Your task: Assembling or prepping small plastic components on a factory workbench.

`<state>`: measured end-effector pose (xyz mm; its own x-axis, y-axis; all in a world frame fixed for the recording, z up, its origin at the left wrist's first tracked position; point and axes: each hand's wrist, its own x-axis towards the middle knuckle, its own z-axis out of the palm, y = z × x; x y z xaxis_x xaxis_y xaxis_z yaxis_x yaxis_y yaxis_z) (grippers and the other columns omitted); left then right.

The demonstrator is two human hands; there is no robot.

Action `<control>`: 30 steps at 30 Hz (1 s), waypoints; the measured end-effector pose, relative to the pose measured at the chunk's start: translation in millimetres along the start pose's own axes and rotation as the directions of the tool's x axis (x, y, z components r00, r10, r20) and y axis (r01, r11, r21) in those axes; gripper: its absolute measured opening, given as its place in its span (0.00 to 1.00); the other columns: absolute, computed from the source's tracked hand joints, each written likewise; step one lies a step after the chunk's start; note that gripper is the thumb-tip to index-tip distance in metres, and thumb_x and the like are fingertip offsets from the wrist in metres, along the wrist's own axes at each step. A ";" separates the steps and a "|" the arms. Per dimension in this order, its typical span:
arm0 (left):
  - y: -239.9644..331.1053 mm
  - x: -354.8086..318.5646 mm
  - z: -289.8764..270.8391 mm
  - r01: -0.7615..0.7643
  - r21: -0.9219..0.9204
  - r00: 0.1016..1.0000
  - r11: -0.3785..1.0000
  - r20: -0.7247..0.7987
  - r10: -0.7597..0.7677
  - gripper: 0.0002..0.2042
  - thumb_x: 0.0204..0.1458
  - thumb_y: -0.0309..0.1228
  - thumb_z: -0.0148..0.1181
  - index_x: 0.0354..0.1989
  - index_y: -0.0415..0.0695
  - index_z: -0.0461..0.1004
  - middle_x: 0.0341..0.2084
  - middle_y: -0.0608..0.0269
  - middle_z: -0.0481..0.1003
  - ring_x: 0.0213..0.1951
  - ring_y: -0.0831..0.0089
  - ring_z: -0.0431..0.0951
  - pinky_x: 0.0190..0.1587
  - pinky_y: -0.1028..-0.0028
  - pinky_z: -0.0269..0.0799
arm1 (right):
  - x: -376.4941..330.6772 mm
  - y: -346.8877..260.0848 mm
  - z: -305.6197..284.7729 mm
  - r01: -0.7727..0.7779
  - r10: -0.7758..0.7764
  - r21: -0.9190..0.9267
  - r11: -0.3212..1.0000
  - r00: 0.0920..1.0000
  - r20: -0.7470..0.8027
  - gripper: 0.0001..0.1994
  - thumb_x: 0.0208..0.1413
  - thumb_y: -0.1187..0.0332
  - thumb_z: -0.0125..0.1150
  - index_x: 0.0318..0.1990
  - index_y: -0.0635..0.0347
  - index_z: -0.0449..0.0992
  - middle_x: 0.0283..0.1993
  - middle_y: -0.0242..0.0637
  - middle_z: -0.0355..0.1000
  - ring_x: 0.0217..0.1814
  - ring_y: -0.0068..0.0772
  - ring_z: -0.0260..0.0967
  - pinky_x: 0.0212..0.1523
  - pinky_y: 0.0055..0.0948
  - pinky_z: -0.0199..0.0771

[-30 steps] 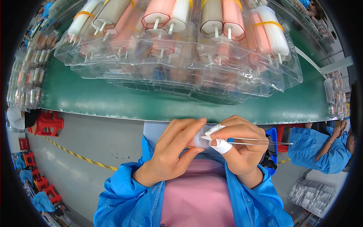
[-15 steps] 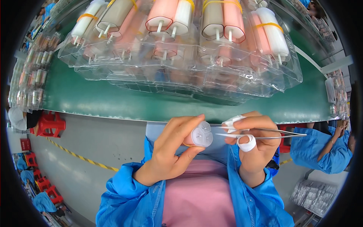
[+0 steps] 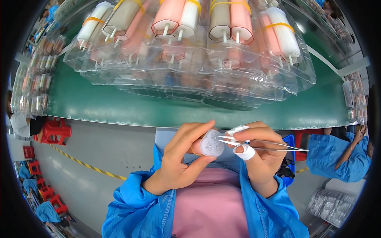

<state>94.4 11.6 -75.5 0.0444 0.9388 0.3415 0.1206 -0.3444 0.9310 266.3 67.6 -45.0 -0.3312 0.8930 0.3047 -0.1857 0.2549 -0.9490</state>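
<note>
My left hand (image 3: 180, 158) is closed around a small pinkish cylindrical part, its round, pale translucent end (image 3: 212, 143) facing right. That end is split into 3 lobes, each with a small mark or pin in it. In my right hand (image 3: 260, 152) is a pair of metal tweezers (image 3: 274, 146), pointing left. Their tips reach the upper lobe of the round end; whether they grip anything is too small to tell. White wrapping (image 3: 245, 152) covers my right thumb tip, and more white material (image 3: 237, 132) sits at a fingertip.
Beyond my hands, stacked clear plastic trays (image 3: 190, 75) stand on the green table (image 3: 119, 107), holding pink, white and grey cylinders (image 3: 170, 18) with thin stems and yellow bands. A red stool (image 3: 55, 131) stands left; a person in a blue sleeve (image 3: 331, 156) is at right.
My right hand has moved left, bringing the tweezer tips from beside the round end onto it. The left hand has stayed nearly in place, turning the end slightly more toward view.
</note>
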 end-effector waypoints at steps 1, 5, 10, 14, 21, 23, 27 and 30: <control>-1.5 -0.5 0.1 -0.014 -0.011 1.000 1.000 0.000 0.014 0.27 0.45 0.20 0.62 0.56 0.31 0.62 0.46 0.50 0.65 0.48 0.65 0.71 0.49 0.71 0.68 | 0.8 -0.2 -1.0 0.025 -0.024 -0.056 0.998 0.999 0.022 0.10 0.43 0.79 0.65 0.36 0.65 0.78 0.36 0.44 0.75 0.38 0.31 0.75 0.34 0.23 0.75; -3.3 -0.2 2.6 -0.047 -0.004 0.999 0.999 -0.003 0.047 0.26 0.44 0.18 0.62 0.55 0.32 0.62 0.47 0.50 0.65 0.48 0.65 0.71 0.49 0.70 0.69 | 3.4 -0.3 1.2 0.088 -0.087 -0.097 0.991 0.996 0.015 0.09 0.43 0.77 0.66 0.35 0.64 0.78 0.33 0.43 0.76 0.35 0.30 0.75 0.32 0.22 0.74; 0.0 0.6 9.9 -0.028 -0.007 0.993 1.000 -0.111 0.027 0.25 0.40 0.17 0.63 0.51 0.35 0.68 0.43 0.50 0.70 0.43 0.61 0.71 0.44 0.69 0.68 | 3.7 -0.1 0.6 0.110 -0.107 -0.111 0.988 0.994 0.029 0.09 0.44 0.77 0.66 0.35 0.65 0.78 0.34 0.43 0.76 0.33 0.30 0.75 0.33 0.22 0.74; -0.8 0.3 9.4 -0.041 0.039 0.992 0.998 -0.115 0.045 0.25 0.38 0.17 0.63 0.50 0.34 0.68 0.42 0.50 0.71 0.42 0.59 0.71 0.43 0.68 0.68 | 4.7 -0.3 1.9 0.107 -0.105 -0.113 0.988 0.994 0.025 0.08 0.44 0.77 0.65 0.34 0.65 0.78 0.32 0.43 0.76 0.32 0.29 0.75 0.32 0.21 0.74; -3.1 -0.6 9.9 -0.045 0.028 0.993 0.999 -0.107 0.048 0.24 0.38 0.18 0.63 0.50 0.34 0.69 0.42 0.50 0.71 0.42 0.59 0.71 0.43 0.68 0.68 | 4.8 1.9 0.8 0.120 -0.117 -0.109 0.987 0.993 0.033 0.07 0.44 0.78 0.65 0.33 0.65 0.78 0.31 0.43 0.76 0.31 0.28 0.76 0.30 0.20 0.74; -3.5 -0.8 10.1 -0.051 0.027 0.992 0.998 -0.111 0.054 0.24 0.38 0.18 0.63 0.50 0.34 0.69 0.42 0.50 0.71 0.42 0.59 0.72 0.43 0.68 0.68 | 5.1 2.5 0.5 0.129 -0.126 -0.106 0.986 0.991 0.036 0.07 0.43 0.78 0.65 0.33 0.65 0.78 0.31 0.43 0.76 0.30 0.28 0.76 0.29 0.20 0.74; -2.0 -0.2 10.1 -0.045 0.036 0.992 0.998 -0.113 0.048 0.25 0.38 0.17 0.63 0.50 0.34 0.69 0.42 0.50 0.71 0.41 0.60 0.72 0.42 0.69 0.68 | 6.1 2.6 0.2 0.136 -0.132 -0.115 0.984 0.990 0.042 0.07 0.43 0.78 0.65 0.33 0.66 0.78 0.31 0.44 0.76 0.30 0.29 0.76 0.30 0.21 0.74; -2.1 -0.5 10.7 -0.034 0.035 0.993 0.999 -0.114 0.038 0.25 0.38 0.17 0.63 0.50 0.34 0.69 0.42 0.51 0.71 0.41 0.60 0.72 0.42 0.69 0.68 | 6.2 2.6 -0.4 0.134 -0.129 -0.111 0.985 0.991 0.046 0.07 0.43 0.78 0.65 0.32 0.66 0.78 0.31 0.44 0.76 0.30 0.30 0.76 0.30 0.21 0.74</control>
<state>104.7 11.9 -79.0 -0.0640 0.9191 0.3887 0.1538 -0.3758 0.9138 264.2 73.9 -45.6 -0.3466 0.8346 0.4282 -0.1244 0.4116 -0.9028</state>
